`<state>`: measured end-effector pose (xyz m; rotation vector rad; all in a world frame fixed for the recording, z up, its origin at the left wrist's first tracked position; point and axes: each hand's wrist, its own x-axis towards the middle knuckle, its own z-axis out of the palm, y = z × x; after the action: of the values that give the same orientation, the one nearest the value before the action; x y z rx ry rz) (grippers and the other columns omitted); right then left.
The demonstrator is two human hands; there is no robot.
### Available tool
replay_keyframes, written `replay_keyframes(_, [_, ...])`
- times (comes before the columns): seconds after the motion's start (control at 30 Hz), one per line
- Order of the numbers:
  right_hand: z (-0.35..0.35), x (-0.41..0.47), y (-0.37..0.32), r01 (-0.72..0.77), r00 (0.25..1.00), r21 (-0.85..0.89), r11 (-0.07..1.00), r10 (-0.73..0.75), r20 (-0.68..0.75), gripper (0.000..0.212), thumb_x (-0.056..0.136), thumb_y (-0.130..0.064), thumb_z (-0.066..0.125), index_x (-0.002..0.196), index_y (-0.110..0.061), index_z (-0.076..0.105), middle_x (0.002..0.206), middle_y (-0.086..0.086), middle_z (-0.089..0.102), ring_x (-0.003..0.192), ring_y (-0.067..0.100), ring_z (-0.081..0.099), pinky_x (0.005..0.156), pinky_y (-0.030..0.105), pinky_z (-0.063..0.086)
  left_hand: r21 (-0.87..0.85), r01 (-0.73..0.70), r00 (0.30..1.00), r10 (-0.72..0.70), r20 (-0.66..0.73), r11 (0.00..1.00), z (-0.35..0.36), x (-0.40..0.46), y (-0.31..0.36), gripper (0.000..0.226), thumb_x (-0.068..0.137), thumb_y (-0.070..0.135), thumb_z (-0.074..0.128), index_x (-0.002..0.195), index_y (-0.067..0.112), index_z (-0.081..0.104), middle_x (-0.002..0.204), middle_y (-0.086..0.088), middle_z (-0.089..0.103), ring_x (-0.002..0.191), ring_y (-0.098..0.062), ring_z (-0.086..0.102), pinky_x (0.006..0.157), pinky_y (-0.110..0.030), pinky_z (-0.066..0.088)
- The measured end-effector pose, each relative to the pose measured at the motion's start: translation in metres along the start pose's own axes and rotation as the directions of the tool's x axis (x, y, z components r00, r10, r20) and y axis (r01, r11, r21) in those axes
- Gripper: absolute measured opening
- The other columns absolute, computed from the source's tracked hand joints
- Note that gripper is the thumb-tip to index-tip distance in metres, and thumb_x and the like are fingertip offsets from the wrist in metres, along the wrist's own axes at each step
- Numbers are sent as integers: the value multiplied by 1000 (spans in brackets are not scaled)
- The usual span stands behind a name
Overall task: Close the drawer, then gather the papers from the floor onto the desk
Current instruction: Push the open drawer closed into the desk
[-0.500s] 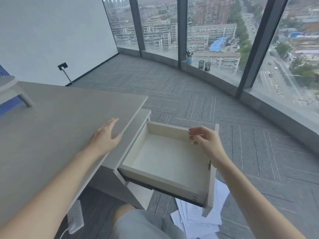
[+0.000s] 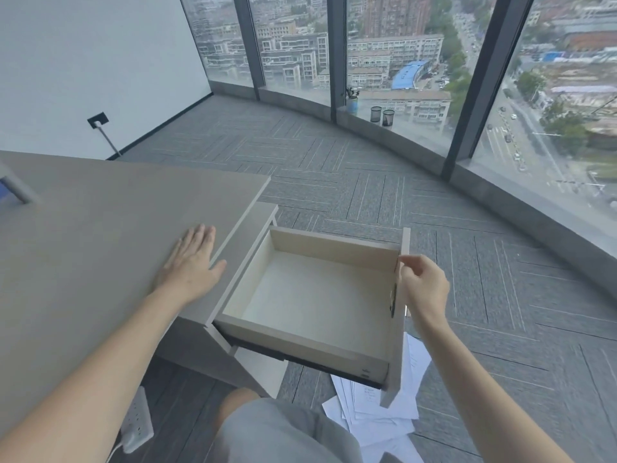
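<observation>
The drawer [image 2: 310,295] stands pulled far out of the grey desk [image 2: 83,228], its pale inside bare. My right hand [image 2: 424,289] is at the drawer's front panel [image 2: 399,315], fingertips touching its top edge near the far corner. My left hand [image 2: 190,262] lies flat and spread on the desk top beside the drawer opening, holding nothing. White printed papers [image 2: 377,416] lie scattered on the carpet under and beyond the drawer's front, partly hidden by it and by my knee.
A white power strip [image 2: 137,422] lies on the floor under the desk. Grey carpet [image 2: 367,182] stretches to a curved glass wall [image 2: 434,61]; two mesh cups [image 2: 382,115] and a small plant stand on its ledge. A stand's foot [image 2: 16,188] sits at the desk's left.
My left hand has settled flat on the desk top. My right hand has shifted from the drawer's back corner to the top edge of its front panel. The drawer looks equally far out.
</observation>
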<state>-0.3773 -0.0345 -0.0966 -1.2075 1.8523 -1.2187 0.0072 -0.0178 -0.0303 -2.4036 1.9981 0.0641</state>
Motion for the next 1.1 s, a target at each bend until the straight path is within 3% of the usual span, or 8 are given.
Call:
replay_keyframes(0.13, [3,-7,20,-180,983,98,979,181,-5,42,92,-11,51,132,-10,64,126,8,67,117,24,62,97,34,45,-8,-10,1000,10,-8,1000,2,0,-1,69,102,37,34,157,13,0,166,-8,-4,154,-23,-4,124,-38,-1])
replay_keyframes(0.23, [8,-14,30,-232,972,97,968,226,66,40,98,-13,46,136,-10,60,126,4,67,115,23,60,96,33,43,-8,-14,1000,14,-10,1000,2,1,-3,69,102,36,36,157,13,2,166,-9,-2,154,-24,-2,124,-39,0])
replay_keyframes(0.37, [2,-12,40,-261,962,139,955,245,120,34,101,-18,46,128,-15,67,117,1,70,110,20,63,91,31,45,-25,-11,999,10,-35,1000,3,2,-2,69,101,36,39,157,14,6,167,-8,2,154,-24,1,124,-38,1])
replay_keyframes(0.5, [-13,0,50,-367,917,143,919,332,222,31,82,-7,58,100,-24,76,93,1,80,92,23,75,89,46,60,-33,-10,999,9,-48,999,4,4,-2,69,101,35,40,157,14,7,167,-8,4,154,-24,3,124,-37,1])
replay_keyframes(0.57, [-17,1,54,-390,897,100,915,353,267,36,75,-3,60,101,-23,74,97,7,79,91,24,74,77,40,62,-28,-13,998,12,-54,1000,5,4,-3,69,100,36,41,157,14,8,167,-8,5,154,-24,4,124,-38,2])
replay_keyframes(0.67, [-20,1,61,-410,874,65,910,371,314,35,74,-3,67,107,-14,74,99,10,77,87,22,72,60,26,53,-27,-12,998,11,-61,1000,5,5,-4,69,100,36,42,157,14,9,167,-8,6,154,-24,5,124,-38,3])
replay_keyframes(0.83, [-28,7,65,-443,824,65,894,377,422,28,85,3,64,112,-3,69,89,14,73,73,19,67,59,26,55,-32,-7,997,4,-72,999,5,5,-3,69,100,36,42,157,15,10,167,-6,7,154,-23,5,124,-37,4])
replay_keyframes(1.1, [-15,1,57,-398,780,-30,917,356,514,16,91,-8,64,105,-2,70,89,13,71,67,18,68,60,26,57,-39,6,997,-8,-72,999,6,5,-4,69,99,36,43,157,17,11,167,-5,8,154,-22,6,123,-40,7])
